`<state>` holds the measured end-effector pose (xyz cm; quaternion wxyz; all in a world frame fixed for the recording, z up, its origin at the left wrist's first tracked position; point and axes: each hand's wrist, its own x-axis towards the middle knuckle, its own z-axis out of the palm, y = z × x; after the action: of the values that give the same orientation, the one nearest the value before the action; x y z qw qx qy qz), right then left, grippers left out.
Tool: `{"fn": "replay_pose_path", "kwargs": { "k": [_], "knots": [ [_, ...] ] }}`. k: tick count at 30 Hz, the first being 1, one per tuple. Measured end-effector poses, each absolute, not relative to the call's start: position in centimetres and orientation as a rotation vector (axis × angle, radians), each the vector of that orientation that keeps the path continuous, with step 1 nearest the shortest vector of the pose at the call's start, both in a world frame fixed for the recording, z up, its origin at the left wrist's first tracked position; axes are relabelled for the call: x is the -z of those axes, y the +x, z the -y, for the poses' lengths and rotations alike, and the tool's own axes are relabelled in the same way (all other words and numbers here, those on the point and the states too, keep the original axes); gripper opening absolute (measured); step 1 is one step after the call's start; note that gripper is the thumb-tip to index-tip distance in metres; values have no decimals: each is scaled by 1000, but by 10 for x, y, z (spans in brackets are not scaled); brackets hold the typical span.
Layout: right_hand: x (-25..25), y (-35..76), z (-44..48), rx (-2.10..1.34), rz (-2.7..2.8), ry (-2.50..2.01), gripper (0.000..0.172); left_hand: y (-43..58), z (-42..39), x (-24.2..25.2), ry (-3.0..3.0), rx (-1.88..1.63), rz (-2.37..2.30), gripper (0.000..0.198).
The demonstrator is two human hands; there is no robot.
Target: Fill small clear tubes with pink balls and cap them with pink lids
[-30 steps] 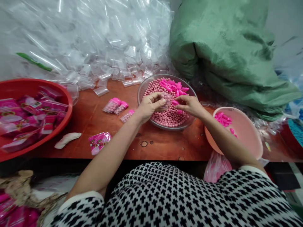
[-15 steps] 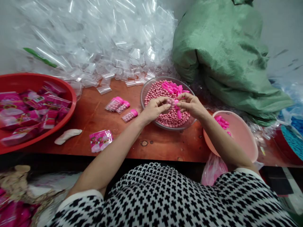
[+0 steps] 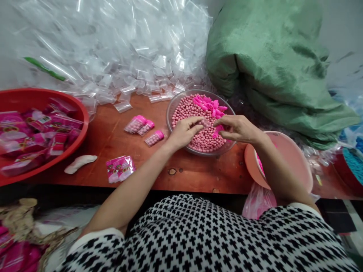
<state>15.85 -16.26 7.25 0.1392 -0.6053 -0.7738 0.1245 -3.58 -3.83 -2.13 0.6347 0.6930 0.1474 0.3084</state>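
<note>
Seemingly, filling or capping is in hand: mid-frame, the left hand (image 3: 185,132) pinches a small clear plastic container of pink beads (image 3: 204,122); the right hand's (image 3: 239,127) grip stands parted. Next calls for steady alignment.

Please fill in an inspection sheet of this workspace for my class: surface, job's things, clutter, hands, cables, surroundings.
Surface: reddish table with dark spots.
Job's things: bowl of pink beads and bright pink pieces; three capped, bead-filled containers to its left.
Clutter: curved white object, printed pink packaging.
Hands: left hand pinches a small clear container; right hand beside a pink piece, grip unclear.
Cables: nothing seen.
Surroundings: clear plastic pile, green sack, red basin left, pale pink basin right.
</note>
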Motion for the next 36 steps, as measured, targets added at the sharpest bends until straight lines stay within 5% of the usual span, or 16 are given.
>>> {"fn": "replay_pose_path", "kwargs": {
  "k": [7,24,33,36],
  "knots": [
    [-54,147,158,-225,1887,-1743,39,-35,38,24,1561,-704,-317,33],
    [-39,123,159,23,2115,-1565,16,-49,56,17,1719,-937,-382,21],
    [-38,126,157,-170,2019,-1657,26,-47,53,17,1708,-840,-372,18],
    [-42,126,153,-456,1630,-1607,43,-42,48,15,1421,-798,-350,30]
  ]
}}
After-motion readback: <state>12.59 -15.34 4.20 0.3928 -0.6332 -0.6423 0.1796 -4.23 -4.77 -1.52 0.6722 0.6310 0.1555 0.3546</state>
